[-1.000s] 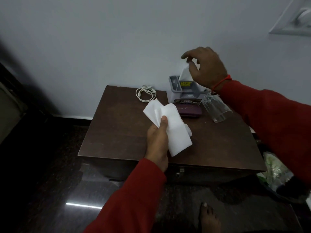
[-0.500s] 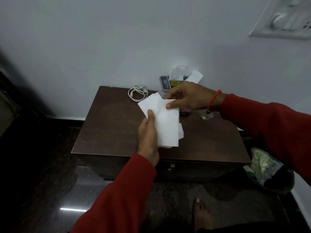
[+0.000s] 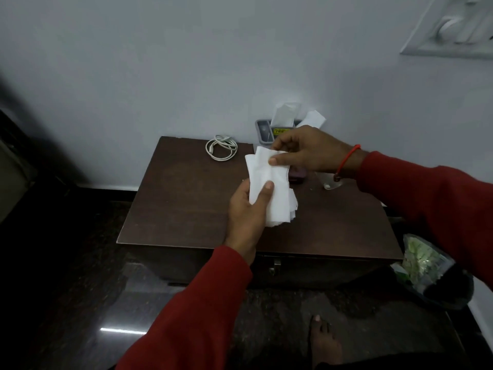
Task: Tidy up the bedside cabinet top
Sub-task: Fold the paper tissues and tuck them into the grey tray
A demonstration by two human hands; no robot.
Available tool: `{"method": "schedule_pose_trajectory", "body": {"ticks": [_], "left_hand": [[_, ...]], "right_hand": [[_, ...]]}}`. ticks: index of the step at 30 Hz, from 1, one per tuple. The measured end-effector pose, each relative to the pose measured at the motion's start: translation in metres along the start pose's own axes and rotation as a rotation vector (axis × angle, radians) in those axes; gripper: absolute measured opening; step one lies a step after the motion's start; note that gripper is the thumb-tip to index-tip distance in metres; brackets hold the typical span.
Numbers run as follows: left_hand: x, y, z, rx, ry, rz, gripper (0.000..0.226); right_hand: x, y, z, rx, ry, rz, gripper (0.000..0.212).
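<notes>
A bundle of white tissues (image 3: 272, 193) is held over the middle of the dark wooden cabinet top (image 3: 186, 204). My left hand (image 3: 248, 212) grips its lower part, thumb on the front. My right hand (image 3: 301, 152) pinches the top edge of the tissues between thumb and fingers. At the back of the cabinet stands a grey tissue holder (image 3: 264, 130) with white tissues (image 3: 285, 113) sticking up out of it. A coiled white cable (image 3: 221, 149) lies at the back, left of the holder.
A clear glass (image 3: 329, 182) lies on the cabinet under my right wrist, and a purple object (image 3: 377, 177) hides partly behind my right hand. A dark bin with a plastic bag (image 3: 424, 263) sits on the floor to the right. My bare foot (image 3: 322, 340) is below.
My right hand came down from the tissue holder at the back and took the top edge of the tissues held by my left hand. The tissues are now more gathered.
</notes>
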State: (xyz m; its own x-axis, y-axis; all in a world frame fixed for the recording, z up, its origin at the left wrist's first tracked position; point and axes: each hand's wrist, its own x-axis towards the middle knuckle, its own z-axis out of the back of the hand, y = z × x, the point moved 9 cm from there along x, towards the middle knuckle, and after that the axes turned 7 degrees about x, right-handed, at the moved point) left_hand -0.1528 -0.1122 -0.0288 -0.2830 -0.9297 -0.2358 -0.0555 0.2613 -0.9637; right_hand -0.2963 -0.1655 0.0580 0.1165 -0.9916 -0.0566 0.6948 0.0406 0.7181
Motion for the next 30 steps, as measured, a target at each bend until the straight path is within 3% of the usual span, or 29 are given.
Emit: {"method": "schedule_pose_trajectory", "body": {"ticks": [3,7,10,14,20,22,25,28,30], "left_hand": [[0.001,0.001,0.001,0.016,0.008,-0.05,0.025],[0.001,0.0,-0.002,0.037,0.055,-0.069,0.026],[0.001,0.002,-0.005,0.037,0.103,-0.044,0.027],[0.005,0.011,0.004,0.009,0.025,0.026,0.028],[0.007,0.015,0.006,-0.14,0.009,0.074,0.012],[0.007,0.021,0.011,-0.184,-0.043,0.149,0.012],[0.007,0.03,0.02,-0.234,-0.125,0.228,0.015],[0.004,0.03,0.02,-0.175,-0.096,0.259,0.014],[0.003,0.028,0.015,-0.161,-0.051,0.269,0.014]], "right_hand": [[0.001,-0.001,-0.002,0.037,0.02,-0.012,0.032],[-0.005,-0.005,-0.011,0.143,0.215,-0.136,0.07],[-0.008,-0.004,-0.006,0.174,0.251,-0.154,0.047],[-0.011,-0.001,0.009,0.262,0.167,-0.143,0.019],[-0.014,-0.008,-0.002,0.292,0.273,-0.24,0.027],[-0.008,-0.009,0.014,0.324,0.17,-0.258,0.019],[0.003,-0.012,0.054,0.403,-0.133,-0.274,0.02],[0.016,-0.016,0.081,0.349,-0.347,-0.25,0.024],[0.025,-0.019,0.088,0.281,-0.429,-0.25,0.016]]}}
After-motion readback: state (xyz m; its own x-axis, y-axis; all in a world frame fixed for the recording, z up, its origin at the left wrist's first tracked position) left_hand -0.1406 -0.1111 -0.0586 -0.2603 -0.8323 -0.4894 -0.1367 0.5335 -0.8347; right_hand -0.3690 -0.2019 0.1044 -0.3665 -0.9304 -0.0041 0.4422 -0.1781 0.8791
